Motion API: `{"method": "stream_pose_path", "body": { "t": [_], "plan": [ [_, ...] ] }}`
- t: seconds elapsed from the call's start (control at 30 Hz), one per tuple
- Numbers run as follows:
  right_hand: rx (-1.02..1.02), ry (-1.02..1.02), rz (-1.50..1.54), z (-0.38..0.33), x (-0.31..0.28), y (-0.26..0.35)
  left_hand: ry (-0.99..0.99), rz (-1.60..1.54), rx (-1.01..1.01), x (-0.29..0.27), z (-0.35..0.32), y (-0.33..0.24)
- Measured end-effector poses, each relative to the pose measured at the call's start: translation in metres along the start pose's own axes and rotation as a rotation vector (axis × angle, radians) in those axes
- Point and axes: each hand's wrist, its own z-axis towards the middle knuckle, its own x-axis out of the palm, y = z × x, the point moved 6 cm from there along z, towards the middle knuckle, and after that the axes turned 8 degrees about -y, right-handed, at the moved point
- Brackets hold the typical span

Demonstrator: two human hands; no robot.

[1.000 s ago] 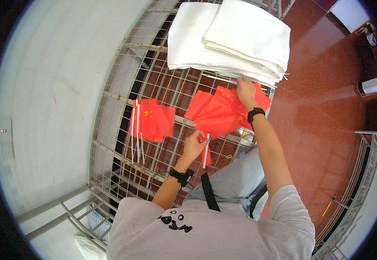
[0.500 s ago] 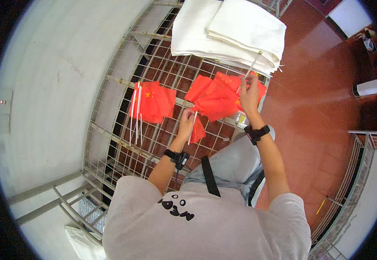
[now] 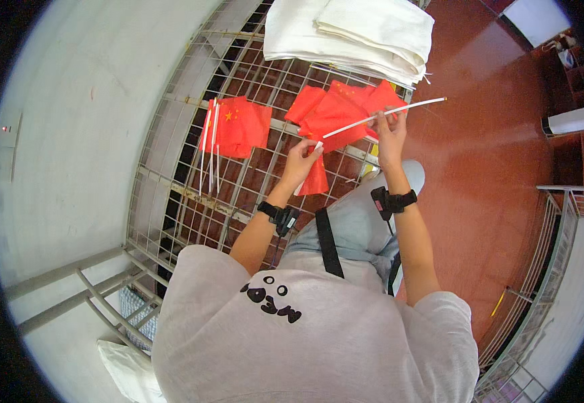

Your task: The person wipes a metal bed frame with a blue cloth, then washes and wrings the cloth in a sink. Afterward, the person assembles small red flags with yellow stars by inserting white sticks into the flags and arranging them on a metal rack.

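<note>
My left hand [image 3: 301, 163] pinches a small red flag [image 3: 315, 176] by the top of its white sleeve edge, and the cloth hangs down past the fingers. In my right hand [image 3: 391, 139] is a thin white flagpole [image 3: 418, 105] with a gold tip, held slantwise. Its plain end lies close to the sleeve's top; whether they touch I cannot tell. Just beyond both hands, loose red flags [image 3: 335, 111] are spread in an overlapping pile. Farther left, several flags on white sticks [image 3: 238, 127] lie stacked together.
The flags lie on a metal grid bed base [image 3: 191, 158]. Folded white cloths [image 3: 352, 33] are stacked at its far end. A pale wall [image 3: 84, 114] runs along the left, with a metal bed rail [image 3: 97, 299] near me. Red floor [image 3: 466, 174] is on the right.
The flagpole has swung from steep to nearly level, its plain end now by my left hand. My left hand has lifted the flag's sleeve toward it. The whole view has shifted slightly.
</note>
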Motion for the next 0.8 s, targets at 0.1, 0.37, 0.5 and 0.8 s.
{"method": "stream_pose_path", "body": {
  "t": [0.1, 0.37, 0.5, 0.8],
  "plan": [
    [0.009, 0.008, 0.018, -0.011, 0.003, 0.013, -0.126, 0.232, 0.335, -0.009, -0.009, -0.022],
    [-0.058, 0.080, 0.044, -0.024, 0.007, 0.030, -0.045, -0.071, 0.090, -0.016, -0.018, -0.029],
    [-0.063, 0.055, 0.020, -0.027, 0.009, 0.036, -0.072, -0.007, 0.109, -0.015, -0.022, -0.041],
    [-0.080, 0.019, 0.050, -0.026, 0.004, 0.037, -0.069, 0.043, 0.173, -0.008, -0.026, -0.052]
  ]
}}
